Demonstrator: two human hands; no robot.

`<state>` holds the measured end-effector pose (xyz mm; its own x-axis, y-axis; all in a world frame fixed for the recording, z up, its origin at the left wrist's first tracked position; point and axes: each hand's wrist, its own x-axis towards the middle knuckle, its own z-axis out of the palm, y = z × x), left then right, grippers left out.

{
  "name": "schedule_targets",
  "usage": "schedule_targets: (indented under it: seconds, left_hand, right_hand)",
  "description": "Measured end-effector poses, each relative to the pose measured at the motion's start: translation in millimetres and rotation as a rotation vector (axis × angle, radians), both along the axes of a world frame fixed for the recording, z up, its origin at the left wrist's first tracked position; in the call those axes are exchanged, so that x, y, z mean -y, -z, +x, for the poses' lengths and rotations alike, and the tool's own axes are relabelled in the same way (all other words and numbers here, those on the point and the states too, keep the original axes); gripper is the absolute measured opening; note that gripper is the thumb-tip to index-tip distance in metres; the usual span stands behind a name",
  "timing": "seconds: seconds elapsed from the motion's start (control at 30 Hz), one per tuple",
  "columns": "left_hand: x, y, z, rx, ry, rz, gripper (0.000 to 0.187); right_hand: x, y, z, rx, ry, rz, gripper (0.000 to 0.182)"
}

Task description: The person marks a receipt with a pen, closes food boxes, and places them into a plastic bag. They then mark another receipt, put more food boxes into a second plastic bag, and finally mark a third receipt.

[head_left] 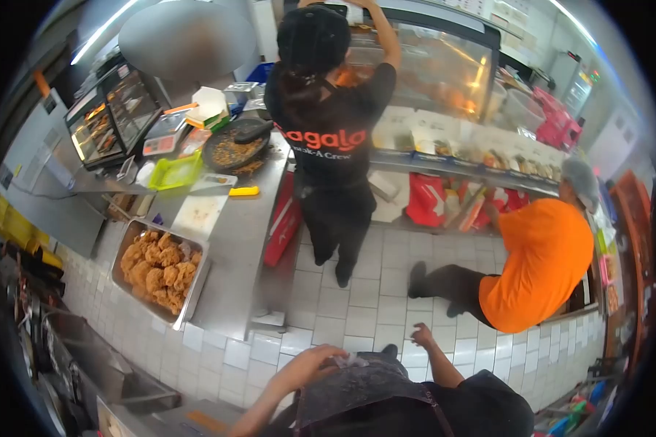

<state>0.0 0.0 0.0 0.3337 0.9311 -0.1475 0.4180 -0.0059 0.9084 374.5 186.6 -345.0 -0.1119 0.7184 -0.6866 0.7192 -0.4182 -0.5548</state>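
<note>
Kitchen tiled floor | left hand fingers pinching apron top | right hand fingers spread, empty

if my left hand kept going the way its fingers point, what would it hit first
Probably the small crumpled clear wrapper on the dark grey apron, right at the left hand fingertips; depth is hard to judge.

A tray of fried chicken sits on the counter, left of two co-workers.
</note>
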Motion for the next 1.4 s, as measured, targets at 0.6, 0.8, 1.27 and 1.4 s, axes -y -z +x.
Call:
schedule_targets:
  seconds: [0.6, 0.8, 1.27, 1.4]
  left_hand:
    - [-75, -20, 22, -0.095, 0.242, -0.023, 0.014]
    - [-77, -8, 37, 0.052, 0.025, -0.039, 0.01]
    - [-68, -21, 52, 0.45, -0.476, -0.146, 0.005]
    - [-59, -30, 64, 0.461, -0.55, -0.143, 0.007]
  right_hand:
    - [21, -126, -117, -0.267, -0.247, 0.341, 0.036]
    - [-4, -202, -98, -0.536, -0.087, 0.208, 0.039]
    - [40, -397, -103, -0.902, -0.451, 0.055, 0.056]
    - [55, -379, -109, -0.837, -0.395, 0.088, 0.032]
